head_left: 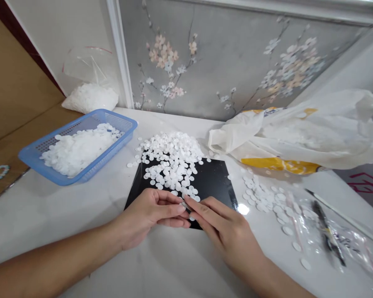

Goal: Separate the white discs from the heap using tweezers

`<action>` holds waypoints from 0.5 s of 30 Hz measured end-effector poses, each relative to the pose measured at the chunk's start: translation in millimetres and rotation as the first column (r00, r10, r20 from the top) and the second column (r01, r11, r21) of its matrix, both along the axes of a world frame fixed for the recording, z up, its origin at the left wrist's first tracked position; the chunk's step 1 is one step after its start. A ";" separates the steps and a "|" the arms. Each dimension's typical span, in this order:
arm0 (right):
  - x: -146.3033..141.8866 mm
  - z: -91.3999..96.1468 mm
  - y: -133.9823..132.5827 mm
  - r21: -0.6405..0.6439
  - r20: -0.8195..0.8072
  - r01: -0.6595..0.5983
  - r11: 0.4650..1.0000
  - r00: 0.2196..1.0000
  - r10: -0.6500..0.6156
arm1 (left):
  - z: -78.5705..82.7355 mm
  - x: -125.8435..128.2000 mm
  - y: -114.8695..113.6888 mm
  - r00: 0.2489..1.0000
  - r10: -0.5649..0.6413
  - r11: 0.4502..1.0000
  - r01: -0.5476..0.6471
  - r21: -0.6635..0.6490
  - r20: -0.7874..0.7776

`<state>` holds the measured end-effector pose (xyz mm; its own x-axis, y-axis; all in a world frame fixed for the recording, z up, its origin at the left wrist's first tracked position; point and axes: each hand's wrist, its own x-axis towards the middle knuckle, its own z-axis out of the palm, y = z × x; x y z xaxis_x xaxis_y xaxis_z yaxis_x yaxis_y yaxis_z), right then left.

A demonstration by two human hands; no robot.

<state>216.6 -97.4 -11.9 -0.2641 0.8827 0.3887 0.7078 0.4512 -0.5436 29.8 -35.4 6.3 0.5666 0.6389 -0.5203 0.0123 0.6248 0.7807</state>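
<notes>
Near the front edge of a black sheet [216, 178], my two hands meet at the fingertips. My left hand [157, 213] is closed, pinching a small white disc [182, 204] between thumb and fingers. My right hand [222, 219] is closed too, its index finger and thumb against the same spot; what it grips there is mostly hidden. Another white disc [192, 218] shows just under the fingertips. Directly beyond my hands, a loose pile of white discs [175, 149] spreads over the sheet and onto the table behind it.
A blue basket [57, 178] of white discs stands left, with a clear bag [91, 97] of white pieces behind. At right lie a white plastic bag [286, 140], scattered discs [261, 194], a dark pen-like tool [328, 231], a thin stick [345, 217] and clear packets [351, 244].
</notes>
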 end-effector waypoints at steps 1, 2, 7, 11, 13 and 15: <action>0.1 -0.3 -0.3 0.001 0.001 -0.001 1.000 1.000 0.001 | 0.0 -0.1 0.0 1.000 -0.002 1.000 0.002 -0.001 -0.001; 0.0 -0.6 -0.6 0.001 0.003 -0.003 1.000 1.000 0.003 | 0.1 -0.2 0.0 1.000 -0.003 1.000 0.003 -0.003 -0.002; 0.1 -1.0 0.1 -0.038 -0.021 0.022 0.999 1.000 -0.023 | 0.6 0.4 0.6 1.000 -0.001 1.000 0.000 -0.017 -0.013; 8.5 0.0 7.5 -0.147 -0.074 0.137 0.980 0.986 -0.149 | 1.4 -1.1 5.6 0.999 0.001 1.000 -0.001 0.016 -0.034; 15.1 -0.5 12.3 -0.249 -0.084 0.215 0.944 0.967 -0.243 | 2.0 -3.0 10.8 0.999 0.022 0.998 -0.020 0.066 -0.030; 20.2 -2.0 16.3 -0.368 -0.064 0.255 0.894 0.952 -0.298 | 2.6 -5.3 16.5 0.998 0.066 0.991 -0.063 0.121 -0.022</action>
